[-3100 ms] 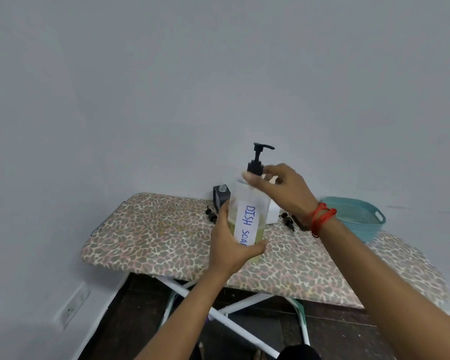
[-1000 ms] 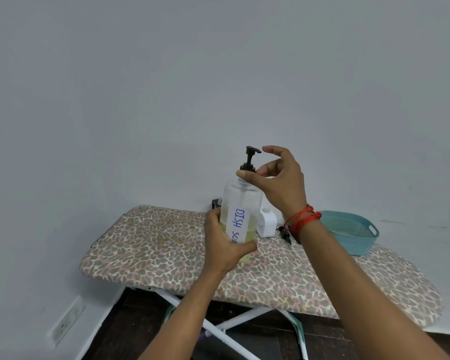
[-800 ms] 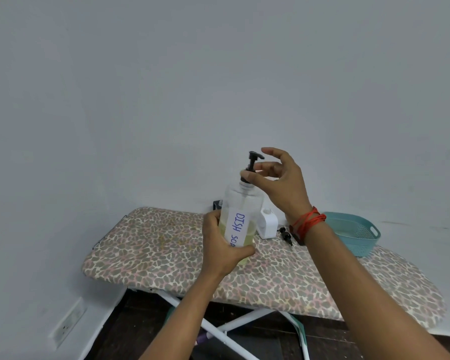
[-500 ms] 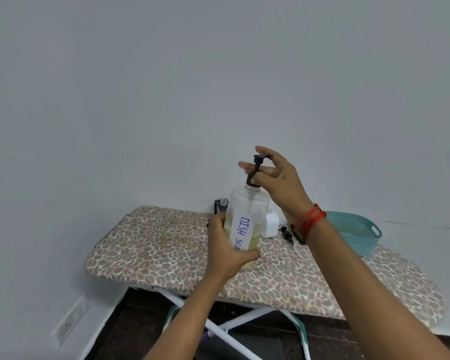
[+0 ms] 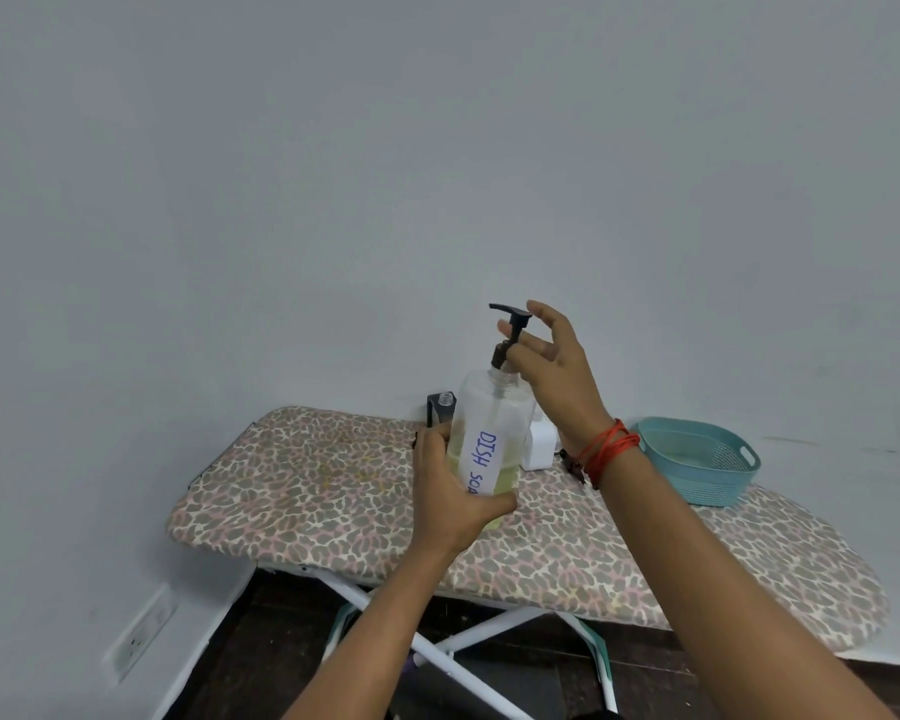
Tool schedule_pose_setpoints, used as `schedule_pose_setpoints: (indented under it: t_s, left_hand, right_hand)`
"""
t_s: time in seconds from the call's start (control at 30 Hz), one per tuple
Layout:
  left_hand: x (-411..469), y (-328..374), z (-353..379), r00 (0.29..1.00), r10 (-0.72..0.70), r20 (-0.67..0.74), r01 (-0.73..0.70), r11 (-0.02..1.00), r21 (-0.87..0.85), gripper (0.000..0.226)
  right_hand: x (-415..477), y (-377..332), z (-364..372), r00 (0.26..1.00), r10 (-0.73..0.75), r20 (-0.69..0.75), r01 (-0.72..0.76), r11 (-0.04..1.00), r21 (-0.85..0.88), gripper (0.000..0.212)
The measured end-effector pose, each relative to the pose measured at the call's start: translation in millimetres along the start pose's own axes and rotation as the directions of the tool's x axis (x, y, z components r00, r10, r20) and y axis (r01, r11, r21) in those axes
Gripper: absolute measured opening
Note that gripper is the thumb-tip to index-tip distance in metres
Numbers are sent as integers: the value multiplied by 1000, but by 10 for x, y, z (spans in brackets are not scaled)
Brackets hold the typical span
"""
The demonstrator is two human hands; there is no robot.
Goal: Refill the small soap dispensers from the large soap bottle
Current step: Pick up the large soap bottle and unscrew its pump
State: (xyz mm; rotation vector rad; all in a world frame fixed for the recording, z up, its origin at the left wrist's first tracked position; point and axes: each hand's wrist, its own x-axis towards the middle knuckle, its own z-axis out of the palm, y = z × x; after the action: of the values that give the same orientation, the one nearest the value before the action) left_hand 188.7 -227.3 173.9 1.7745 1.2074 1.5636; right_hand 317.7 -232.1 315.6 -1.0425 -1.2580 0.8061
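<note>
A large clear bottle (image 5: 489, 433) labelled "DISH SOAP", partly full of yellowish liquid, stands above the ironing board. My left hand (image 5: 450, 496) grips its lower body. My right hand (image 5: 546, 366) pinches the stem of the black pump (image 5: 510, 324); the pump's collar sits just above the bottle's neck, and its tube runs down inside. Behind the bottle stand a small black dispenser (image 5: 440, 407) with an open neck and a small white dispenser (image 5: 539, 444), both partly hidden.
The ironing board (image 5: 307, 485) has a leopard-print cover and stands against the wall. A teal basket (image 5: 707, 465) sits at its back right. A small black pump part (image 5: 575, 467) lies beside my right wrist. A wall socket (image 5: 136, 636) is low on the left.
My right hand has been turning the pump; its nozzle now points left and the collar has risen off the neck. The left hand has kept its hold on the bottle.
</note>
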Motion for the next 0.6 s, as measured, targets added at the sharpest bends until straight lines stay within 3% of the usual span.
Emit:
schedule_pose_setpoints:
  t_s: [0.17, 0.6]
  left_hand:
    - [-17, -81, 4, 999, -23, -34, 24, 999, 23, 85]
    - [-229, -529, 9, 975, -221, 40, 209, 958, 195, 83]
  right_hand:
    - [-20, 94, 12, 992, -27, -119, -15, 941, -339, 40]
    - [136, -54, 48, 974, -162, -159, 115, 957, -267, 17]
